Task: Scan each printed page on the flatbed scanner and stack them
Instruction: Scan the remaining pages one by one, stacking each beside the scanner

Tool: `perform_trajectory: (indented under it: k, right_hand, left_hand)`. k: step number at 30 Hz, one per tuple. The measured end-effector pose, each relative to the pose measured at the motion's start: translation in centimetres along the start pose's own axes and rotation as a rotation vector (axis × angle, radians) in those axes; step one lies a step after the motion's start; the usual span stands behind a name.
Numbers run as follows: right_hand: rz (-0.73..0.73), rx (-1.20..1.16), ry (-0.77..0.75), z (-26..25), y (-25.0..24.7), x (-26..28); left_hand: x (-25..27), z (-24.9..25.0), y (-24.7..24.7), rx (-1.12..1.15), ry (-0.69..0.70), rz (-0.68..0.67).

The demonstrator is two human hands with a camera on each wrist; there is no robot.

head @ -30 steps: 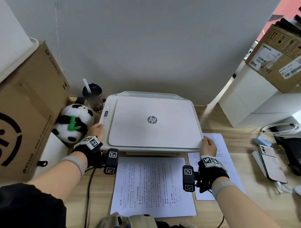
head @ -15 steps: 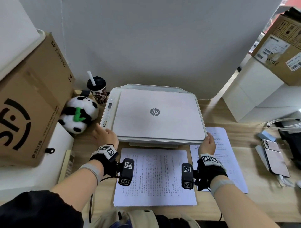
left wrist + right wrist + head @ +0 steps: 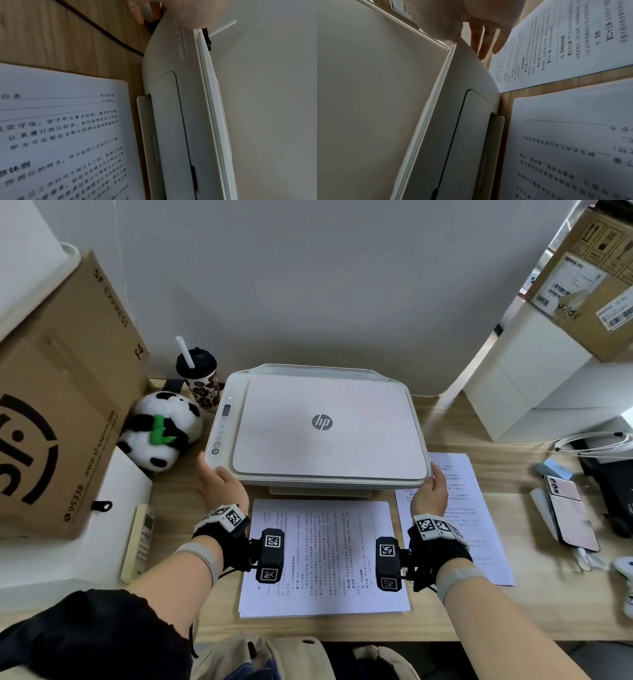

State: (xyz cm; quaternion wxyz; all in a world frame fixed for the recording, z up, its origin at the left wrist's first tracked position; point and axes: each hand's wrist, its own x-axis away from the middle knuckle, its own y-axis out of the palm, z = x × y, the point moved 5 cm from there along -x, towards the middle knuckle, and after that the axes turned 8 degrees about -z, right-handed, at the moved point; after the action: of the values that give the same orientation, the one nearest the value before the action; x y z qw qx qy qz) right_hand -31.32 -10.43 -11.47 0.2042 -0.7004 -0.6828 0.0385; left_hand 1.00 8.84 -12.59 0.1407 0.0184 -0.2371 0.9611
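Scanner: a pale beige flatbed scanner-printer (image 3: 318,429) with a grey round logo on its lid sits at the back middle of the light wooden worktop (image 3: 455,426), lid fully down, its long side running left to right in front of the person.
Pages to scan: a white stack of printed pages (image 3: 323,556) lies flat just in front of the scanner, between the two forearms.
Single page: one white printed sheet (image 3: 479,529) lies to the right of the stack, its far end beside the scanner's right front corner.
Left hand: the left hand (image 3: 222,486) rests at the scanner's left front corner with the fingers loosely extended; it grips nothing.
Right hand: the right hand (image 3: 430,496) is at the right front corner, thumb on the lid edge and fingers reaching down the side wall; whether it truly grips the lid I cannot tell.
Key relation: the lid's front edge lies directly ahead of both hands; the right one looks better placed to lift it.
Surroundings: a black-and-white plush panda (image 3: 161,429) and a lidded patterned paper cup with a straw (image 3: 198,378) stand left of the scanner.
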Motion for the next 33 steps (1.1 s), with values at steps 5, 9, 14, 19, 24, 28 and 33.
perform_trajectory:
  k: [5, 9, 14, 19, 24, 28, 33]
  right_hand:
    - [0.007, 0.014, 0.009, -0.21, 0.10, 0.04]
    - [0.014, 0.024, 0.006, -0.25, 0.09, 0.11]
    - [0.017, 0.025, 0.011, -0.23, 0.19, 0.11]
    - [0.019, 0.024, 0.012, -0.20, 0.22, 0.11]
    - [0.020, 0.027, 0.017, -0.18, 0.24, 0.02]
    - [0.026, 0.027, 0.016, -0.10, 0.17, 0.04]
    - [0.028, 0.022, 0.013, 0.03, 0.30, -0.08]
  left_hand:
    - [0.03, 0.13, -0.07, 0.022, 0.007, 0.010]
    - [-0.12, 0.02, 0.05, 0.034, 0.014, 0.005]
    - [-0.22, -0.26, 0.25, 0.044, 0.018, 0.004]
    - [-0.25, -0.45, 0.26, 0.037, 0.015, -0.006]
    - [-0.28, -0.50, 0.27, 0.039, 0.022, -0.011]
    - [-0.26, -0.42, 0.28, 0.047, 0.022, -0.011]
    - [-0.29, -0.14, 0.29, 0.062, 0.039, -0.010]
